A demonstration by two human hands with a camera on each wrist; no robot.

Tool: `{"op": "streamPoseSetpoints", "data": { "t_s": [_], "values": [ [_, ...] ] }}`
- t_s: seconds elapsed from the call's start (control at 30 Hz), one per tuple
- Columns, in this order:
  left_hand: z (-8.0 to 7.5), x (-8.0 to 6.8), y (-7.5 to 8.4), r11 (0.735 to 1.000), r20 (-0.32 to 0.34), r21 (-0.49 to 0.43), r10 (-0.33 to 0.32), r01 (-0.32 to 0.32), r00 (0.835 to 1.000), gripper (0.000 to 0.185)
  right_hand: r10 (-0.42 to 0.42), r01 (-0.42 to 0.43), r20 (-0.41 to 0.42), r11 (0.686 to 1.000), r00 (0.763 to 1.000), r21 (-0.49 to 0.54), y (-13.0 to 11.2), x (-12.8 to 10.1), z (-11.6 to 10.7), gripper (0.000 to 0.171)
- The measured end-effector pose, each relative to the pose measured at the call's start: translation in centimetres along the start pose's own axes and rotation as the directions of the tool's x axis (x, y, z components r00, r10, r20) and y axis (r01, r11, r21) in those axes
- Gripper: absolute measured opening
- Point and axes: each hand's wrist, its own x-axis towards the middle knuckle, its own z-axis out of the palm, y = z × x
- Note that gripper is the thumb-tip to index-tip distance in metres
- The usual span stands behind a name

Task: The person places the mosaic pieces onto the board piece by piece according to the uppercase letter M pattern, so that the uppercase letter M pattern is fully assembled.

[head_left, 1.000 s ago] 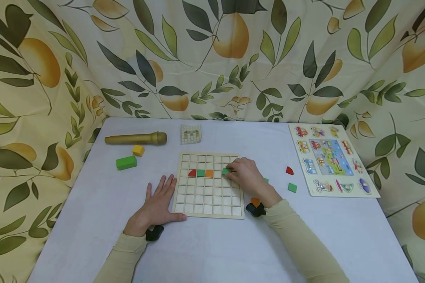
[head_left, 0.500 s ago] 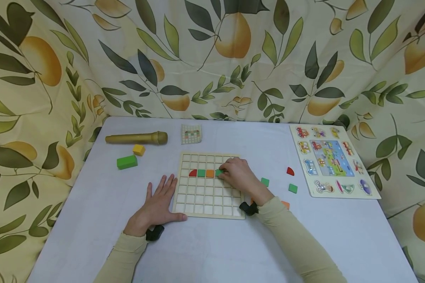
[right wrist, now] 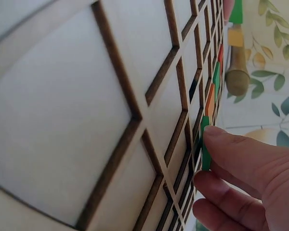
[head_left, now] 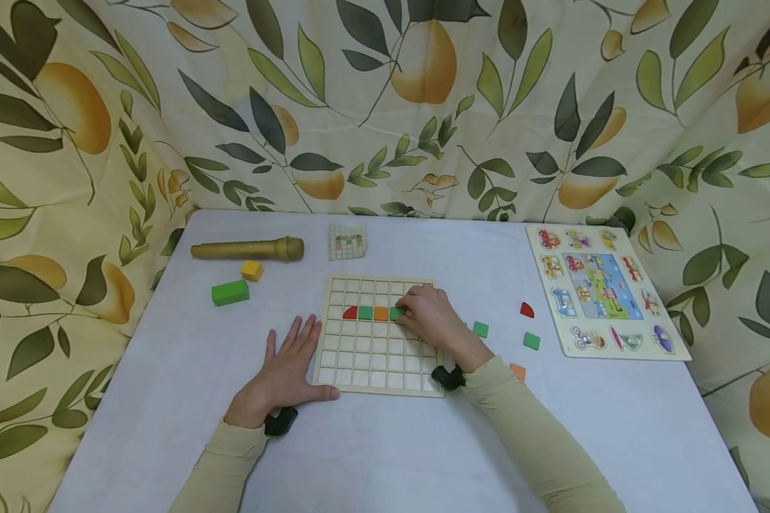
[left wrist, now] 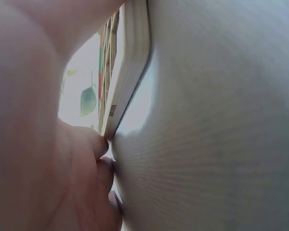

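From the head view I see my right hand (head_left: 431, 318) pinching a green tile (head_left: 396, 313) on the grid board (head_left: 377, 370), beside the orange tile (head_left: 381, 313); my left hand (head_left: 282, 377) lies spread flat at the board's edge. Left wrist: fingertips (left wrist: 98, 144) touch the board's edge (left wrist: 130, 72). Right wrist: fingers (right wrist: 241, 159) nip the green tile (right wrist: 204, 144). No readable writing.

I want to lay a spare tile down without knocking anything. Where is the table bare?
Bare: the near strip of table between the sleeves, and the stretch behind the grid board. Crowded: between the board and picture puzzle, with loose tiles, and beside the green block.
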Motion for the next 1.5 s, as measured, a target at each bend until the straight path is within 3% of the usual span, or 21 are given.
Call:
{"op": "streamPoseSetpoints", "data": {
  "t_s": [0.47,0.8,1.23,1.5],
  "values": [
    [0.0,0.0,0.1,1.0,0.0,0.014,-0.007,0.007,1.0,0.127,0.007,-0.007,-0.011,1.0,1.0,0.018,0.4,-0.4,0.3,0.027],
    [0.2,0.1,-0.1,1.0,0.008,0.012,-0.009,0.009,1.0,0.128,0.039,-0.034,-0.068,0.996,0.997,0.076,1.6,-1.9,-0.5,0.031],
    [0.3,0.0,-0.1,1.0,0.001,0.018,-0.006,0.006,1.0,0.128,0.202,-0.194,-0.065,0.974,0.977,0.113,6.4,-5.1,-2.9,0.035],
    [0.2,0.1,0.0,1.0,-0.001,0.022,-0.004,0.004,1.0,0.128,0.303,-0.293,-0.066,0.947,0.951,0.13,8.8,-6.8,-3.7,0.037]
  ]
}}
